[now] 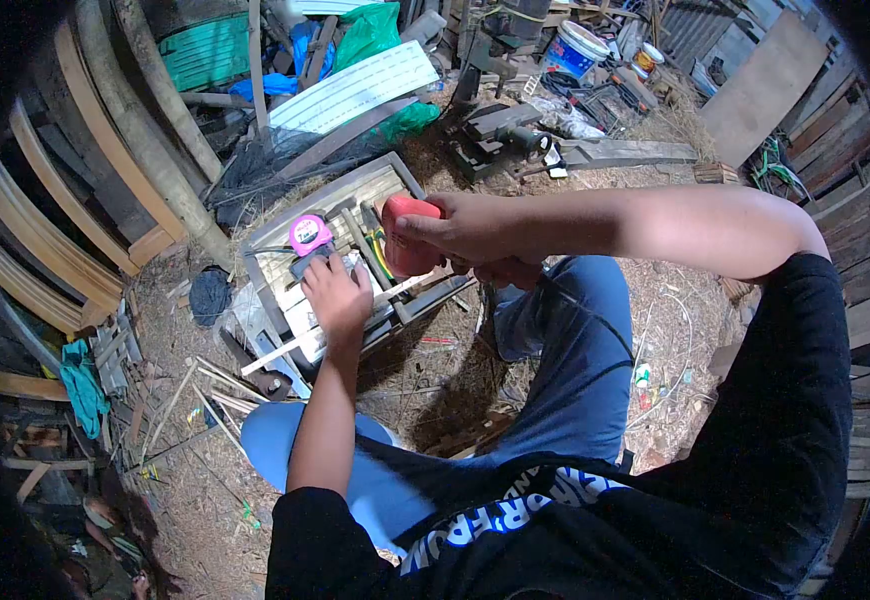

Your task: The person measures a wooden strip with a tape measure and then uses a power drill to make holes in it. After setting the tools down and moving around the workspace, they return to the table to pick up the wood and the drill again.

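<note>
My right hand (pixel 465 230) is wrapped round a red corded power tool (pixel 411 236), whose exact kind I cannot make out. Its black cord (pixel 587 318) runs back over my right knee. My left hand (pixel 337 296) lies with fingers apart on the low wooden box-like stand (pixel 392 172), its fingertips at a dark grey block (pixel 311 262). Just beyond these fingers sits a pink tape measure (pixel 308 233). A thin pale wood strip (pixel 280 352) passes under or beside my left hand toward the tool; the tool's working end is hidden.
Curved wooden frames (pixel 55 235) lean at the left. Behind the stand are a bench vise-like metal tool (pixel 500 135), a white-and-blue bucket (pixel 576 48) and a green plastic bag (pixel 367 35). Sticks (pixel 225 405) and shavings litter the ground. A board (pixel 763 88) leans at the right.
</note>
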Demonstrator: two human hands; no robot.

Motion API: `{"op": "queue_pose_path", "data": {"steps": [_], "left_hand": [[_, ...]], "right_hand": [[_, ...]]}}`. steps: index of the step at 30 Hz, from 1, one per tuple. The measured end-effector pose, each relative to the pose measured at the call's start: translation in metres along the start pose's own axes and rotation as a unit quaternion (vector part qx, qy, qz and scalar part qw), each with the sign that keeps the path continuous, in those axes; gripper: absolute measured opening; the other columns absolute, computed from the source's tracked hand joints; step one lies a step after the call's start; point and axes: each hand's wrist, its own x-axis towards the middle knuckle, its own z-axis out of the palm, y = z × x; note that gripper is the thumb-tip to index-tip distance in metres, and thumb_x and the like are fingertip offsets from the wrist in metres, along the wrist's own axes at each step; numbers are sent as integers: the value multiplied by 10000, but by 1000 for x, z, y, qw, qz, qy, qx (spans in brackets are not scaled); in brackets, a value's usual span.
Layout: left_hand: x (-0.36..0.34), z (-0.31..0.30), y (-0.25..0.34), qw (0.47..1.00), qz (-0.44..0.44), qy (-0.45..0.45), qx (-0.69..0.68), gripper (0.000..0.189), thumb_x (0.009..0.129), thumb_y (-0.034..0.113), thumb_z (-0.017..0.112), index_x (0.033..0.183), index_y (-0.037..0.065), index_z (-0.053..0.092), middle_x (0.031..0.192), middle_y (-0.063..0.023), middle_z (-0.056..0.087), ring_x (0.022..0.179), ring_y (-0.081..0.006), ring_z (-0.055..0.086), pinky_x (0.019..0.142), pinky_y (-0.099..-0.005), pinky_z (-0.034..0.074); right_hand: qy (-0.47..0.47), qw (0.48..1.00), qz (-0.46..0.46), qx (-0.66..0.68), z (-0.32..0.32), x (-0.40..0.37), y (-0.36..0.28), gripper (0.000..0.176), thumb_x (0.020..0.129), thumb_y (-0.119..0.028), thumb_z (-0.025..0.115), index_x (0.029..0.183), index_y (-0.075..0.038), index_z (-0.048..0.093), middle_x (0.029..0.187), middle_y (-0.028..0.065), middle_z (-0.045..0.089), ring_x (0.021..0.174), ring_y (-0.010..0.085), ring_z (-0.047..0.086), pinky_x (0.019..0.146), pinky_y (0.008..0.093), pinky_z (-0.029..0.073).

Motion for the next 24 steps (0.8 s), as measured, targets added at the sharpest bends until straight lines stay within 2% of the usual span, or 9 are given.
{"op": "queue_pose_path", "data": {"steps": [3, 9, 15, 24], "left_hand": [[1, 1, -2, 1000, 2, 4, 2, 441, 953, 383, 663, 1167, -3, 678, 1194, -217, 602, 1175, -403, 550, 1049, -549, 417], [1, 1, -3, 1000, 3, -9, -2, 454, 942, 395, 679, 1165, 0, 678, 1184, -213, 600, 1168, -402, 554, 1044, -545, 422], [0, 0, -2, 1000, -3, -8, -9, 462, 949, 390, 681, 1198, 0, 679, 1198, -218, 596, 1179, -404, 550, 1063, -548, 415], [1, -1, -3, 999, -17, -27, -31, 471, 954, 386, 676, 1211, -8, 682, 1234, -227, 596, 1206, -411, 536, 1083, -549, 403]], "right_hand": [[11, 999, -11, -43, 2, -6, -6, 608, 1078, -618, 565, 1454, -143, 513, 757, 60, 562, 454, 163, 565, 367, 347, 466], [1, 996, 27, -85, 7, -13, -17, 635, 1076, -612, 584, 1482, -131, 507, 766, 66, 586, 443, 155, 547, 364, 334, 441], [2, 997, -18, -69, 1, 0, -2, 616, 1087, -608, 562, 1477, -134, 512, 772, 72, 590, 443, 170, 562, 375, 349, 460], [-9, 999, 1, -47, -5, -1, -5, 608, 1094, -624, 530, 1447, -130, 525, 751, 64, 571, 448, 172, 581, 374, 351, 479]]}}
